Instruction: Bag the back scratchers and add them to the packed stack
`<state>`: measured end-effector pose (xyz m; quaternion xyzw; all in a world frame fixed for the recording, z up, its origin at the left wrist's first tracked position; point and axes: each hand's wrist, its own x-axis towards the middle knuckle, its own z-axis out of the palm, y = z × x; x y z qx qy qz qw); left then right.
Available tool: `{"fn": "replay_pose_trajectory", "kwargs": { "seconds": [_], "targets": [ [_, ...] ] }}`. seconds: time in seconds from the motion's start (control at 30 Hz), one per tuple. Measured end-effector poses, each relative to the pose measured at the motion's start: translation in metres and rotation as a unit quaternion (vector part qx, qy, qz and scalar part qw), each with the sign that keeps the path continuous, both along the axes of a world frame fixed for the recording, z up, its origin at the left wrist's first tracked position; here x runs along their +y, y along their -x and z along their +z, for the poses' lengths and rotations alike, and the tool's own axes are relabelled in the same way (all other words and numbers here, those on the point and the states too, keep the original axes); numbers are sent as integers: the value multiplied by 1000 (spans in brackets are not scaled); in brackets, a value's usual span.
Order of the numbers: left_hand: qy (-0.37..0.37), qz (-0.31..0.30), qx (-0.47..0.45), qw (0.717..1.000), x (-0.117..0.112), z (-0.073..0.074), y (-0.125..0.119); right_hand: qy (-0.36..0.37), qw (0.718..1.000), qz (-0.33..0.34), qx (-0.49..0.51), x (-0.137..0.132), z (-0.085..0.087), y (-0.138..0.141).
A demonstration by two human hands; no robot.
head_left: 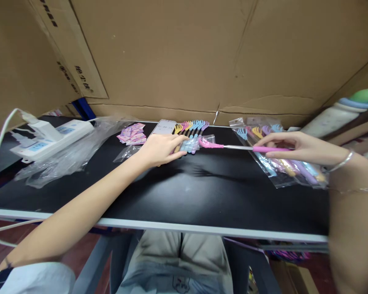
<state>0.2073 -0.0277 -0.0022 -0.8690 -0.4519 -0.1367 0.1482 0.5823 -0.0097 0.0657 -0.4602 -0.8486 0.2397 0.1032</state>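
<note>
Pink back scratcher [233, 147], extended: handle pinched by right hand [294, 148]; claw just beside left hand [161, 148], which rests, fingers loose, on row of scratchers [191, 130].

1 view only, from a camera on the person's head. It looks forward and down over the black table [184, 192], close enough that both forearms run in from the lower corners of the frame. The table's near edge crosses the lower third; the person's lap shows below it at bottom centre. A cardboard wall [184, 53] fills the upper half. Straight lines bow toward the frame's edges.
</note>
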Motion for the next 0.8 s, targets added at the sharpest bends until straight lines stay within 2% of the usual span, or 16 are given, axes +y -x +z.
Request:
{"fn": "replay_pose_trajectory", "kwargs": {
  "seconds": [0.13, 0.57, 0.8],
  "targets": [
    [-6, 2, 6, 1000, -1, 0, -1, 17, 1000, 11, 2, -1, -1, 6],
    [-14, -45, 28, 999, -7, -7, -9, -32, 998, 45, -24, -2, -10, 28],
    [-14, 2, 37, 999, -5, -3, -7, -34, 999, 33, -16, -6, -5, 23]
  ]
}}
